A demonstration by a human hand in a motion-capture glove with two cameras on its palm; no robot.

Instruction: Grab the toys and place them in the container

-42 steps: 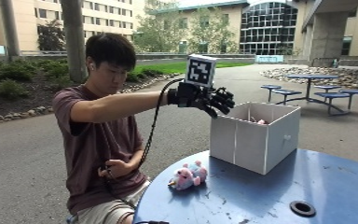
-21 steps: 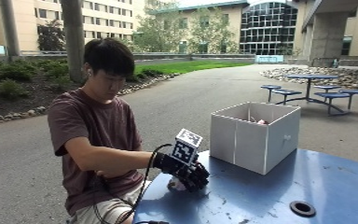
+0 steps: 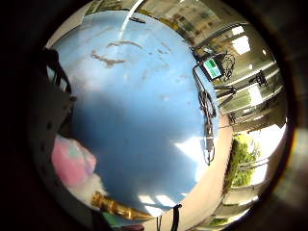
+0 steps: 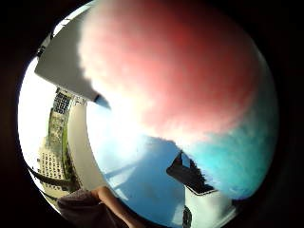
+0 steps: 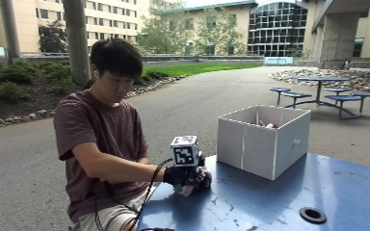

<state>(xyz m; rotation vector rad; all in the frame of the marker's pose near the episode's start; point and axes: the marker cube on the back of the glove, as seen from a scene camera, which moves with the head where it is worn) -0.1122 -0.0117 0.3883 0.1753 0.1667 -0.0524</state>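
Table [image 5: 339, 190], blue and round, carried a white open-topped container [image 5: 262, 139] and, well apart from it near the person's edge, a pink plush toy [image 4: 180, 71]. Gloved right hand [image 5: 188, 177] lay over the toy on the tabletop; whether its fingers had closed round the plush could not be told.

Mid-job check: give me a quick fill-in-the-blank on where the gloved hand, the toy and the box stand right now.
1. The gloved right hand is down on the ____ table.
2. Close to its palm is a fluffy toy, mostly ____ with a light blue part.
3. The white box stands on the table with its top ____.
4. The hand is ____ the box, not over it.

Missing words: blue; pink; open; beside
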